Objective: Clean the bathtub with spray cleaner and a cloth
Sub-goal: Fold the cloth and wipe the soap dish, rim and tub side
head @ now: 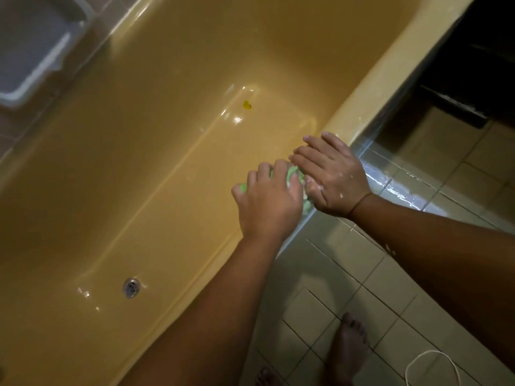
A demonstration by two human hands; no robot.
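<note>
We see the fingers (262, 174) of the left hand (267, 201) curled down over a green cloth (293, 176), grasping it. The right hand (333, 176) lies at its 2 o'clock, fingers (303, 156) straight and close together, laid flat over the cloth's other end. Whether its thumb hooks under the fabric we cannot tell. White flecks of foam dot the back of that hand, and a thin band circles its wrist.

The cloth is bunched between the two hands, sitting on the near rim of the yellow bathtub (167, 135), at about 3 o'clock from the middle of our view (only small green patches show between the fingers).

Outward from there, a small dark-yellow spot (246, 105) marks the tub floor at 11 o'clock of the hands, and the metal drain (131, 287) sits well apart at 7 o'clock. A pale plastic basin (36, 51) rests beyond the far rim at 10 o'clock. On the tiled floor (376, 274) at 5 o'clock we see a bare foot (348, 349) and, just beside it, a loop of white cord (432, 363).
</note>
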